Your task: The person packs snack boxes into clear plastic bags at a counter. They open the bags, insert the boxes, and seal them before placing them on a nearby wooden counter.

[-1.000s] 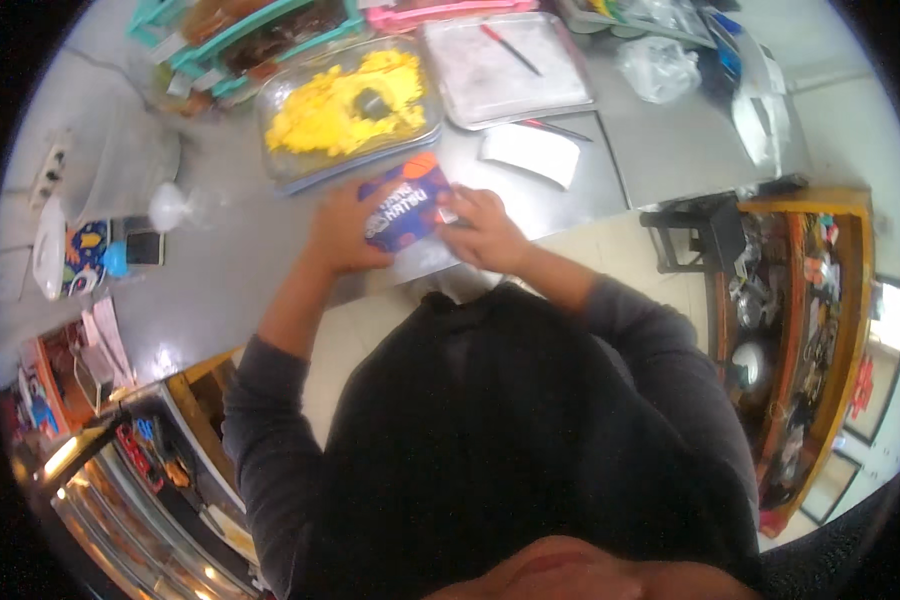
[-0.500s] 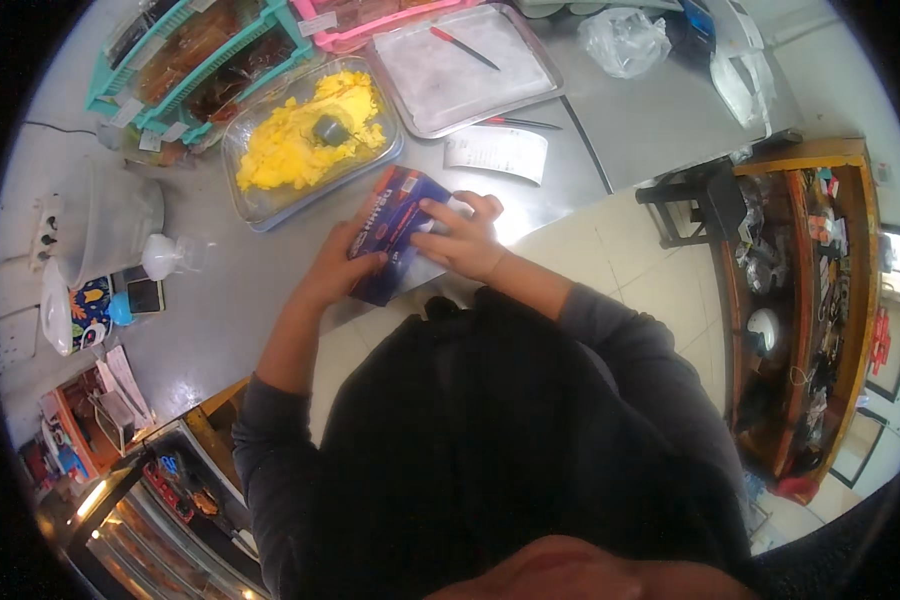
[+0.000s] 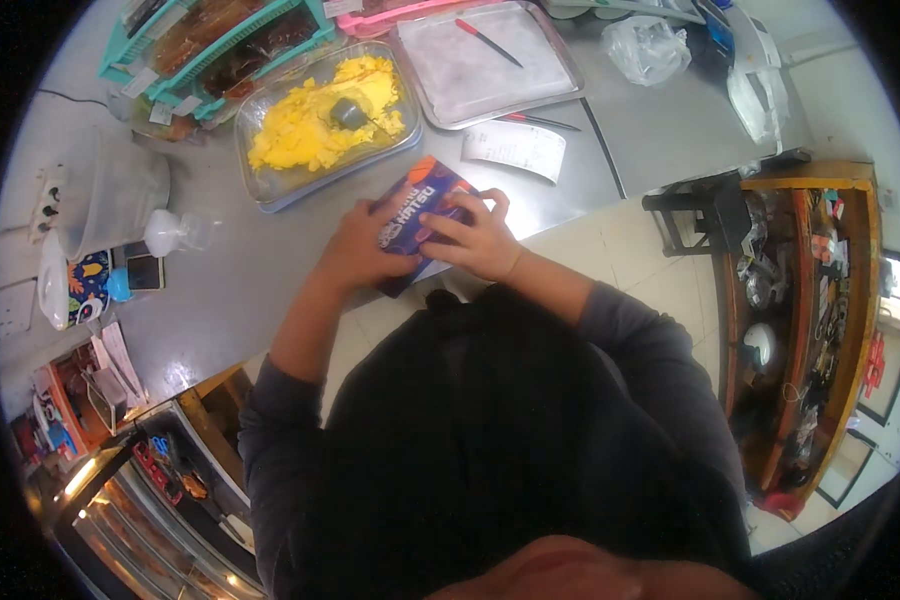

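A blue and orange cardboard box point(image 3: 410, 208) is held between both hands above the near edge of the steel table. My left hand point(image 3: 365, 252) wraps around its left side, thumb along the near part. On the opposite side, my right hand point(image 3: 478, 238) is closed on the box with its fingers bent over the face and edge. The box's underside and right end are partly hidden by my fingers. Just beyond it lies a clear tray point(image 3: 260, 190) of yellow, crumbly or creamy food point(image 3: 300, 135), with a small dark scoop point(image 3: 348, 113) resting in it.
A metal tray point(image 3: 440, 95) carries a red-tipped pen point(image 3: 490, 43); a paper slip point(image 3: 515, 150) and another pen point(image 3: 540, 121) lie nearby. Teal baskets point(image 3: 220, 60) stand far left, a clear tub point(image 3: 120, 200) at left. Wooden shelves point(image 3: 800, 330) stand right, beyond a dark stool point(image 3: 685, 215).
The box has turned in my hands and its tilt differs, with the orange end now showing. My left hand has shifted farther over it. The whole view has moved slightly.
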The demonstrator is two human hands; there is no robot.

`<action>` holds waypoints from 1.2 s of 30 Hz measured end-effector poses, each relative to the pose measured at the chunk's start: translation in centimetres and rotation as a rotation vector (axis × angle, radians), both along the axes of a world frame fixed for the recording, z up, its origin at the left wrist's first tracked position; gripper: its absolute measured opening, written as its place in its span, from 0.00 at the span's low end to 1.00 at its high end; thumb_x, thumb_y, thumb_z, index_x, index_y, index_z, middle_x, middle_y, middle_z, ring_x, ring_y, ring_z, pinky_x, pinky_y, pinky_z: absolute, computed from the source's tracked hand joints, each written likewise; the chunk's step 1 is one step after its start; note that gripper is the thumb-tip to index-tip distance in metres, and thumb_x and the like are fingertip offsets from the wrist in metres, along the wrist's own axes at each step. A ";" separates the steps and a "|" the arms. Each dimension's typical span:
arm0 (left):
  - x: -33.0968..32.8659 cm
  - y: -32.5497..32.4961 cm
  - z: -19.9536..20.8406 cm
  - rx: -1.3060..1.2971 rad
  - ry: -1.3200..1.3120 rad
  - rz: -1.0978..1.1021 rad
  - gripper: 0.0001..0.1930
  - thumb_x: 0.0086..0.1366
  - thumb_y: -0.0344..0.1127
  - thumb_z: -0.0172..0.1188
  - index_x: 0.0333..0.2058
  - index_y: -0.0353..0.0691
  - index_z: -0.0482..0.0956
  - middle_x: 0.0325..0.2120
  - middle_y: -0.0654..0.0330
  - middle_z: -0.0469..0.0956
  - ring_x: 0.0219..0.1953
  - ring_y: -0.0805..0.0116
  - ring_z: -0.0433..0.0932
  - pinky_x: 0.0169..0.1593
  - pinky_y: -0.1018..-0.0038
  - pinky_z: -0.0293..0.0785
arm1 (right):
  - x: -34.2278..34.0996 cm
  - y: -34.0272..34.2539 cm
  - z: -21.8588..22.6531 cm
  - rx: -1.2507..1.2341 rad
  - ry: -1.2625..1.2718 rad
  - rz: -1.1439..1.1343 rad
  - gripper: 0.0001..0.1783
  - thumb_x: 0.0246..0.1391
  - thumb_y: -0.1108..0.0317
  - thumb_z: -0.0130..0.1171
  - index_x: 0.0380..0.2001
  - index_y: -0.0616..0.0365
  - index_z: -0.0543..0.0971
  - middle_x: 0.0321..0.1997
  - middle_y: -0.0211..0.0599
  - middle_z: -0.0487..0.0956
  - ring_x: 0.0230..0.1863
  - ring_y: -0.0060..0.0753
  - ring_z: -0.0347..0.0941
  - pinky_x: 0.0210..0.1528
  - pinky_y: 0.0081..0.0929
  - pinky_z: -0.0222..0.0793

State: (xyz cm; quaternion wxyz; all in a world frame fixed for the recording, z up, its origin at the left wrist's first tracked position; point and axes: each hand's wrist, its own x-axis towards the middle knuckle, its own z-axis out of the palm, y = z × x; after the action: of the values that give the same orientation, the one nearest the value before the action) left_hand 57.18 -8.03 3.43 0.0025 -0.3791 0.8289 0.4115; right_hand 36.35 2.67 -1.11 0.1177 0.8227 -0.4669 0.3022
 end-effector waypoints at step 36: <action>2.6 2.4 -8.5 -0.418 0.379 0.165 0.52 0.41 0.53 0.69 0.64 0.38 0.57 0.56 0.42 0.64 0.53 0.42 0.67 0.58 0.56 0.63 | -0.2 -4.5 1.3 0.772 -1.011 -0.076 0.27 0.40 0.85 0.51 0.49 0.59 0.77 0.58 0.49 0.68 0.59 0.46 0.65 0.60 0.34 0.62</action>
State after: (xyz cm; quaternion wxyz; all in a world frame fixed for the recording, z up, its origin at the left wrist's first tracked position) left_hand 59.74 -5.64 -5.10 -0.2637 -0.3538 0.8477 0.2942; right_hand 36.15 -1.81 0.23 -0.4115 0.5446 -0.5690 0.4587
